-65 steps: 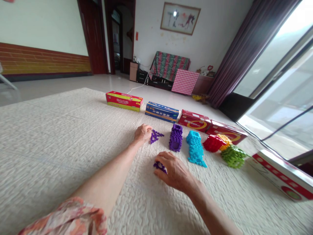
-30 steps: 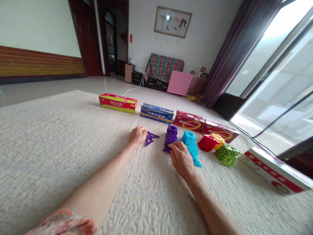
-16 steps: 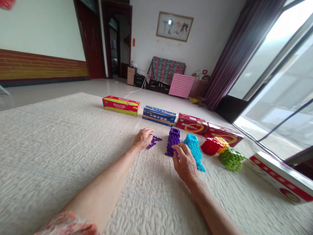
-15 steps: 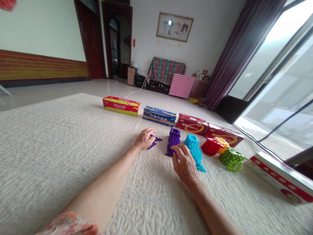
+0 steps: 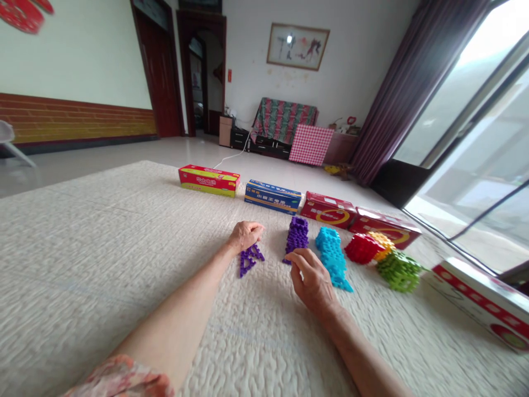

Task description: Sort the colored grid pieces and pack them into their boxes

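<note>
A flat purple plastic lattice piece (image 5: 248,263), notched along its edges, hangs or lies just below my left hand (image 5: 247,236), whose fingers are curled closed on its upper part. My right hand (image 5: 313,278) has thumb and forefinger pinched at the near end of a purple block stack (image 5: 297,236); the exact contact is hidden by the fingers. Close to the right of that hand lies a light-blue block stack (image 5: 331,256) of the same knobbly kind. Farther right sit a red bundle (image 5: 363,248), a yellow one (image 5: 382,242) and a green one (image 5: 399,271).
Along the far edge of the cream quilted cover (image 5: 124,231) stand a red-and-yellow box (image 5: 209,182), a blue box (image 5: 273,197) and two dark red boxes (image 5: 328,210). A white-and-red box (image 5: 479,303) lies at the right. Beyond are a tiled floor and a draped cabinet (image 5: 285,118).
My left hand has turned, and the purple lattice piece has swung from its right side to below it, showing more of itself. My right hand stays by the purple stack. The view has shifted slightly.
</note>
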Motion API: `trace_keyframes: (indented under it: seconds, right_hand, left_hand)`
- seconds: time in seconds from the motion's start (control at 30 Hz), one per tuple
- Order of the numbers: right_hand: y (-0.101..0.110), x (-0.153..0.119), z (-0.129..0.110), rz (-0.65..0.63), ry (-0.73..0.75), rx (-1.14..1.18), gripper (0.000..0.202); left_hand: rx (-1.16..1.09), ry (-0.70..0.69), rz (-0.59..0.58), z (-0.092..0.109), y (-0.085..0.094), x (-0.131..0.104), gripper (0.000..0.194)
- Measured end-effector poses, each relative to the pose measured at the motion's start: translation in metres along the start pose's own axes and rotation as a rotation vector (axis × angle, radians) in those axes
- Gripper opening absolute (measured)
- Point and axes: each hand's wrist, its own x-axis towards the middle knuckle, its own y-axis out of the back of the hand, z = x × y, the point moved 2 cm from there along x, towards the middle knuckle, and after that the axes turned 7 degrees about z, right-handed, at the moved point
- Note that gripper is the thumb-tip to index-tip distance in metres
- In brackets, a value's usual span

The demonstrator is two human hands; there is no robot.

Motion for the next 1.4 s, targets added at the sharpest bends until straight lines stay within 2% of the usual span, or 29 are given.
trace_keyframes:
  seconds: [0.17,0.33,0.57,0.7,0.97,1.1,1.23,1.4]
  right_hand:
    - [-0.004,-0.001,-0.006,-0.050,0.017,0.044,0.028]
    - [-0.010,-0.001,-0.020,-0.196,0.037,0.086,0.036]
    - [-0.024,0.008,-0.035,-0.302,0.117,0.112,0.048]
    - [-0.034,0.021,-0.035,-0.384,0.110,0.041,0.053]
    - [-0.047,0.059,-0.042,-0.647,0.038,-0.112,0.032]
    - [-0.041,0.059,-0.055,-0.683,-0.027,-0.205,0.017]
    - [-0.026,0.042,-0.069,-0.652,-0.097,-0.333,0.015]
    - [-0.004,0.022,-0.061,-0.596,-0.214,-0.349,0.015]
  left_hand:
    - [-0.276,0.246,-0.182,0.002,-0.009,-0.005,0.036]
    - [-0.336,0.218,0.010,0.000,-0.011,-0.005,0.032]
    - [-0.474,0.271,0.139,-0.010,-0.011,0.000,0.029]
    - [-0.486,0.277,0.145,-0.012,-0.011,0.001,0.027]
    - [-0.483,0.297,0.129,-0.011,-0.011,0.003,0.026]
    - [-0.501,0.296,0.115,-0.009,-0.011,0.002,0.025]
    - [-0.493,0.316,0.113,-0.005,-0.010,0.000,0.024]
    - [-0.476,0.303,0.108,-0.005,-0.011,-0.001,0.024]
